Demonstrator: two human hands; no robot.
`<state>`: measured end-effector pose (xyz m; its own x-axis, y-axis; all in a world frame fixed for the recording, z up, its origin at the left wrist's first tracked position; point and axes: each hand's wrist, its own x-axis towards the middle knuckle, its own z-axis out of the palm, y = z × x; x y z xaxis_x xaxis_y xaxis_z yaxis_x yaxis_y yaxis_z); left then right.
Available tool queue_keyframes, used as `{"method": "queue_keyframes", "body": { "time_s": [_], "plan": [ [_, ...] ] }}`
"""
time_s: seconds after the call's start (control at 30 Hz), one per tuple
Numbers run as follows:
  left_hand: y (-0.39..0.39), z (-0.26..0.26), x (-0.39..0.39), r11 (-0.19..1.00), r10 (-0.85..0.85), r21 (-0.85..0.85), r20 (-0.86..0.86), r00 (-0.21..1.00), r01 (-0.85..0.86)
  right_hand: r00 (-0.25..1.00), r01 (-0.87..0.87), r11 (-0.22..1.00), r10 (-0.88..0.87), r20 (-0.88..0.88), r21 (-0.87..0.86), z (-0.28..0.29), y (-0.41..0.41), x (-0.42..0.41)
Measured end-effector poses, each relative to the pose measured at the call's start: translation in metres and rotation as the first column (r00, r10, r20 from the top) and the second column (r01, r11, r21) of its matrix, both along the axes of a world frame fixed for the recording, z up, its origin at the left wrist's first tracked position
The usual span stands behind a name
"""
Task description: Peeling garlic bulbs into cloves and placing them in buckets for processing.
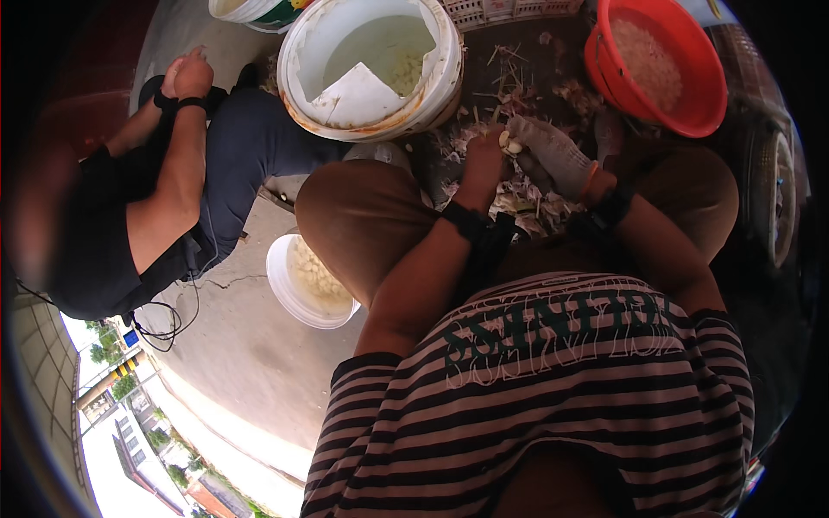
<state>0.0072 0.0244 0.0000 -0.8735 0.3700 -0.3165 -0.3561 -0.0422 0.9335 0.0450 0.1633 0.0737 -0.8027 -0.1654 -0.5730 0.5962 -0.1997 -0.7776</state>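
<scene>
Pale peeled garlic cloves [513, 146] sit at the fingertips where my two hands meet, over the floor between my knees. My bare left hand [484, 158] grips from the left, its fingers curled. Opposite it, my right hand [552, 154], in a greyish work glove, pinches at the same cloves. The fingers partly hide what they hold, and any blade or stem there cannot be made out. Beneath both hands lies a heap of papery garlic skins [541, 206].
A large white bucket [363, 135] with a cut lid holds water and cloves. A red bucket [703, 84] stands right, containing pale pieces. A smaller white bucket [278, 275] of cloves is beside my left knee. A plastic crate [511, 9] stands ahead. Another person [239, 142] sits left, hands together.
</scene>
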Motion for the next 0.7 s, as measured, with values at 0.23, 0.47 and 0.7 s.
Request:
{"method": "queue_keyframes", "body": {
  "time_s": [0.23,0.47,0.7],
  "plan": [
    [-0.003,0.001,0.003,0.993,0.019,0.107,0.255,0.967,-0.048,1.000,-0.002,1.000,0.002,0.031,-0.006,-0.001,-0.001,-0.004],
    [0.004,-0.007,0.000,0.994,-0.040,-0.104,-0.144,0.989,0.025,0.998,-0.005,0.996,0.011,0.063,-0.085,-0.006,0.005,-0.001],
    [0.001,0.005,-0.001,0.997,0.002,0.079,0.097,0.995,-0.009,1.000,0.027,0.998,-0.028,-0.010,-0.064,-0.009,0.004,-0.004]
  ]
}}
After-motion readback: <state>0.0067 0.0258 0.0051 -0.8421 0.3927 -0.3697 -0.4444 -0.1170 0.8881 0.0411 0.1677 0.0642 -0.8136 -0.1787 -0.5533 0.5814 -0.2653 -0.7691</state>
